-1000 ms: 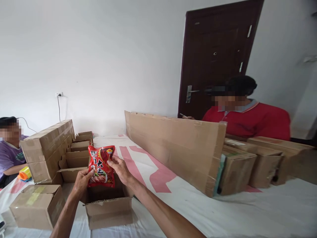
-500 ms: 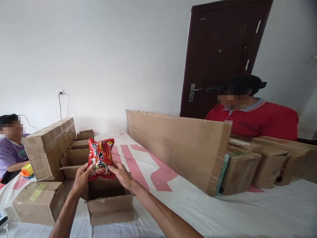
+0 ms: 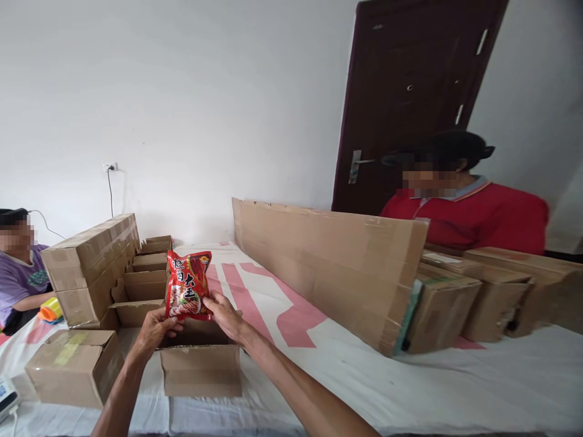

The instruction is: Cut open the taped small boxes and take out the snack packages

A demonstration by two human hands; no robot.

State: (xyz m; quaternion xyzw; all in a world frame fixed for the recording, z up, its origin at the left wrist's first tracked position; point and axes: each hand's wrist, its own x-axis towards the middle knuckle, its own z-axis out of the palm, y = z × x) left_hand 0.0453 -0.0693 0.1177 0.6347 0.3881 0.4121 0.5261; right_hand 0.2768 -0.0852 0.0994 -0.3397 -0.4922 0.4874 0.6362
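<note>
A red snack packet point(image 3: 189, 285) with large dark printed characters is held up, slightly tilted, between my two hands. My left hand point(image 3: 156, 331) pinches its lower left corner. On the packet's right edge, my right hand point(image 3: 224, 314) grips with thumb and fingers. Right below the packet stands an open cardboard box point(image 3: 201, 370), its front wall facing me. Most of the box's inside is hidden by the packet and my hands.
Left of the open box is a closed cardboard box point(image 3: 73, 367); behind it rises a stack of taped boxes point(image 3: 93, 267). Open boxes point(image 3: 141, 288) line up beyond. A tall cardboard panel point(image 3: 328, 267) crosses the table. Two people sit at the left and right.
The packet has turned slightly between my hands. My left hand has shifted from its side down to the lower corner. The view has moved a little.
</note>
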